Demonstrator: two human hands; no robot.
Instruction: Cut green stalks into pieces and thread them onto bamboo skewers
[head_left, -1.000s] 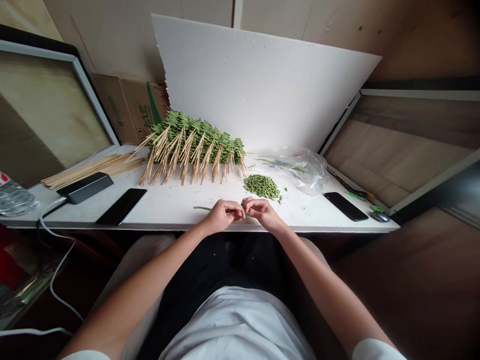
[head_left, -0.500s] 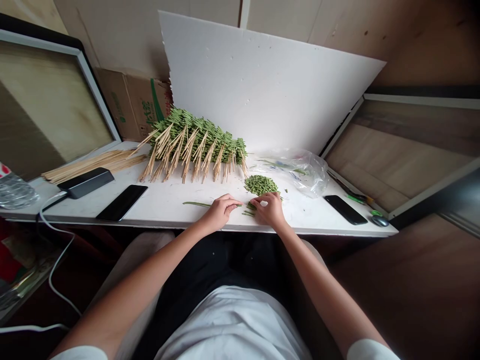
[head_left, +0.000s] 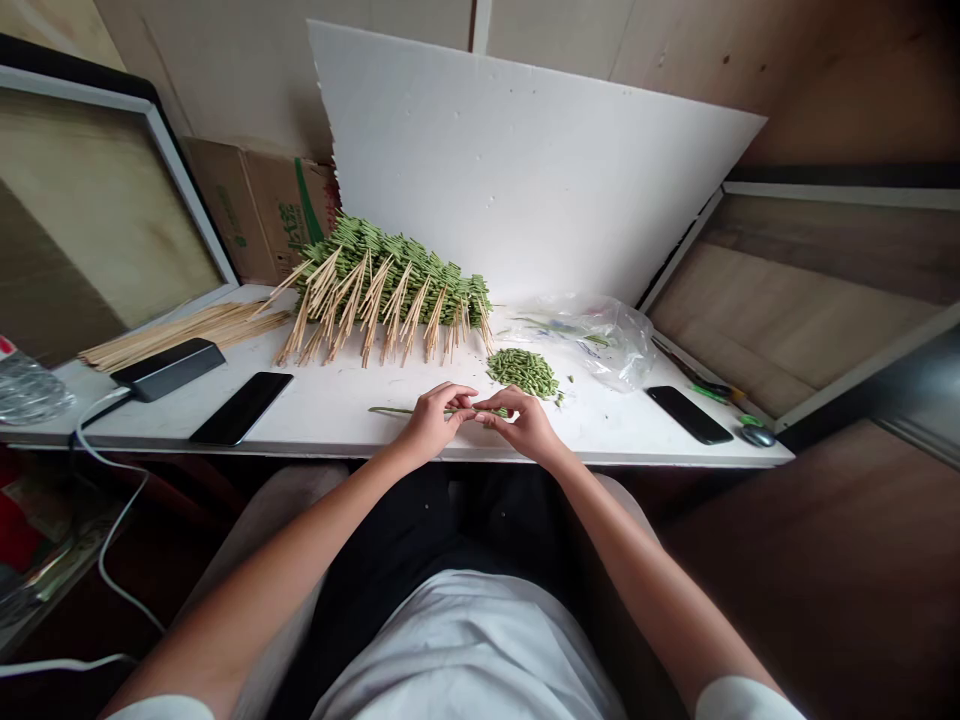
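Note:
My left hand (head_left: 433, 418) is closed around a long green bean (head_left: 388, 409), whose thin tail sticks out to the left just above the white table (head_left: 315, 420). At the bean's other end my right hand (head_left: 521, 425) pinches with thumb and fingertips, almost touching the left fingers. A bit of green shows between the right thumb and forefinger; the fingers hide how much of the bean is there. Right behind the right hand lies a heap of short green bean pieces (head_left: 523, 372). Further back, a big stack of green bean skewers (head_left: 397, 265) rests with its bamboo ends toward me.
Loose bamboo sticks (head_left: 187, 330), a black box with a cable (head_left: 171, 367) and a phone (head_left: 241, 408) lie at the left. To the right are a clear plastic bag (head_left: 626, 345), another dark phone (head_left: 688, 415) and a mouse (head_left: 757, 435). A white foam board (head_left: 540, 170) stands behind.
My right hand has moved left, away from the bean pieces in front of the heap, and now meets the left hand at the bean's end. The left hand has hardly moved.

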